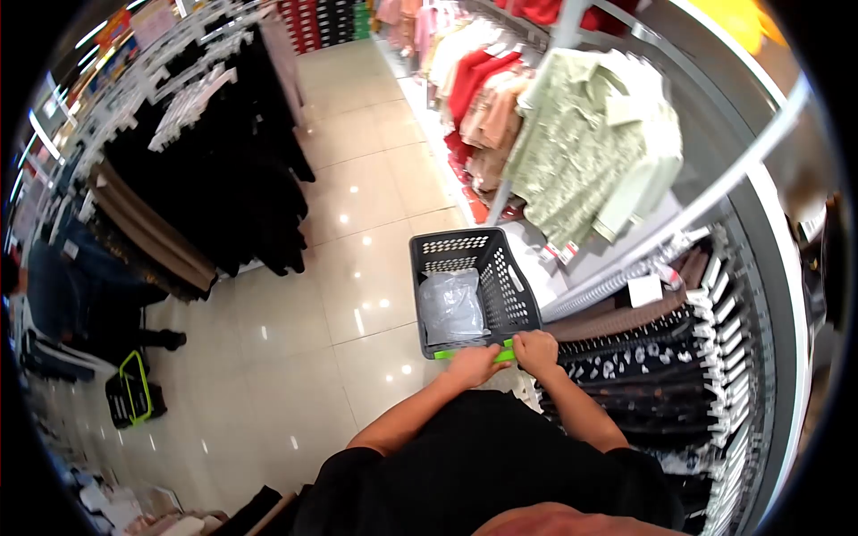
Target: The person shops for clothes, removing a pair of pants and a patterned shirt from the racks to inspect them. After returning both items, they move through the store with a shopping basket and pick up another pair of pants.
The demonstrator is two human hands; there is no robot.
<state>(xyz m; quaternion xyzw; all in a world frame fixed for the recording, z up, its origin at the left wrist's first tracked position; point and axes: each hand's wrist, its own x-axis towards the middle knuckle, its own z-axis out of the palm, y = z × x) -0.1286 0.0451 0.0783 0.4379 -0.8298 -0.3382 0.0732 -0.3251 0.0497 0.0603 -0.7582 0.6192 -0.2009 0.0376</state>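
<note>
the left hand and right hand cover parts of the green handle. what the grey packet contains is unclear. print on the tags at right is too small. the far-right yellow item is cut off above.

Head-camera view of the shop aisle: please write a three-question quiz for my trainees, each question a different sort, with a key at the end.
1. Multiple choice: The left hand and right hand grip the handle of a dark basket. What colour is that handle?
A) red
B) green
C) white
2. True or false: A grey package lies inside this basket.
3. Fill in: The ____ hand is nearer the hanging black garments.

Key: 1. B; 2. True; 3. right
</note>
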